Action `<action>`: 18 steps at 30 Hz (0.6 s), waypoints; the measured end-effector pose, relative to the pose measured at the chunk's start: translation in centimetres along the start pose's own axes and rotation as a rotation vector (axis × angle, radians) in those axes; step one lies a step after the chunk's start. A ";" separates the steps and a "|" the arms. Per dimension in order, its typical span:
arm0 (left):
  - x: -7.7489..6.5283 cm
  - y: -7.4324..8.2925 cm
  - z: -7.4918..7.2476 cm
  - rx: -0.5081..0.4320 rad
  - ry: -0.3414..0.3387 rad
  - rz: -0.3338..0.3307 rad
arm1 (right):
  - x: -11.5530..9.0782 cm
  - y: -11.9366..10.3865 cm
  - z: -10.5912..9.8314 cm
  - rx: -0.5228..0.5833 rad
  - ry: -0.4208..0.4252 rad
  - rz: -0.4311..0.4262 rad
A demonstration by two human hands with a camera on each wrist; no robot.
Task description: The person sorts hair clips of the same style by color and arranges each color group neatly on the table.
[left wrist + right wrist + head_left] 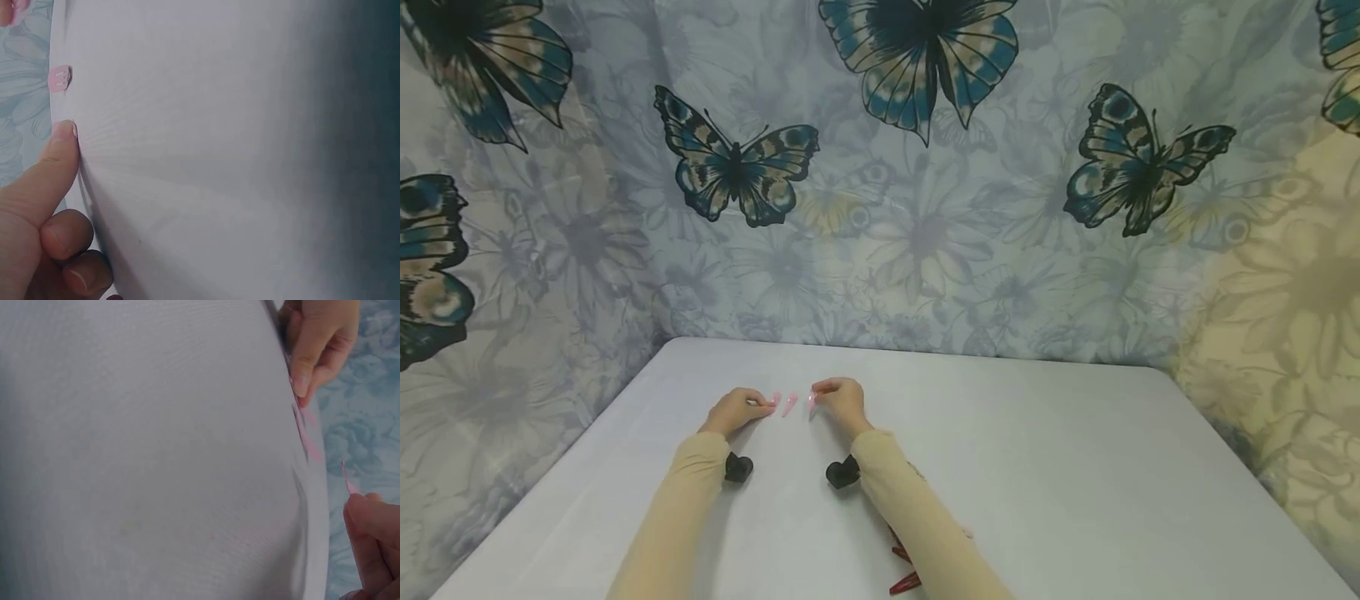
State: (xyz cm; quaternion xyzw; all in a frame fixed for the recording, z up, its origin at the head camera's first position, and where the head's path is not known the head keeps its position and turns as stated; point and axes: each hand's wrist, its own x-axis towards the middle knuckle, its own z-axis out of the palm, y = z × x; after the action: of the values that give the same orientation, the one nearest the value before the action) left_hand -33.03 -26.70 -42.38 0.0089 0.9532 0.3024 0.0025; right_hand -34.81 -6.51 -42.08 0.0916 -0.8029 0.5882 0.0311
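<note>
Toward the far side of the table, my left hand (733,412) pinches the end of a pink hair clip (777,399) lying on the tabletop. Its thumb (62,134) presses at that clip, mostly covering it in the left wrist view. A second pink hair clip (789,405) lies just right of it, touched by neither hand. My right hand (844,406) holds a third pink hair clip (812,403) between thumb and fingers; in the right wrist view this clip (350,481) points up from the fingertips.
Dark red hair clips (906,582) lie near the front, partly hidden under the right forearm, with a pink piece (967,532) beside it. A white cloth covers the table (1075,467). Butterfly-patterned fabric (925,250) hangs behind. Black wrist devices (842,473) sit on both wrists.
</note>
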 end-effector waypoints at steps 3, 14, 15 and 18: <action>0.0 0.0 0.1 0.002 -0.001 0.008 | -0.2 0.2 0.5 -0.017 0.013 -0.023; -0.1 0.5 0.1 0.012 0.017 -0.012 | 0.1 1.2 1.6 -0.190 0.053 -0.078; -0.1 0.5 0.0 0.012 0.018 -0.015 | 0.2 1.2 1.7 -0.206 0.053 -0.077; -0.2 0.3 -0.3 0.010 0.017 -0.019 | 0.3 1.1 2.1 -0.248 0.056 -0.058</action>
State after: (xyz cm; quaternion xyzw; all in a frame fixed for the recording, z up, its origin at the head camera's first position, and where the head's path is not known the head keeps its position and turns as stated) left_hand -32.86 -26.61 -41.99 -0.0025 0.9547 0.2976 -0.0027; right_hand -35.17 -8.22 -43.69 0.0939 -0.8653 0.4856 0.0814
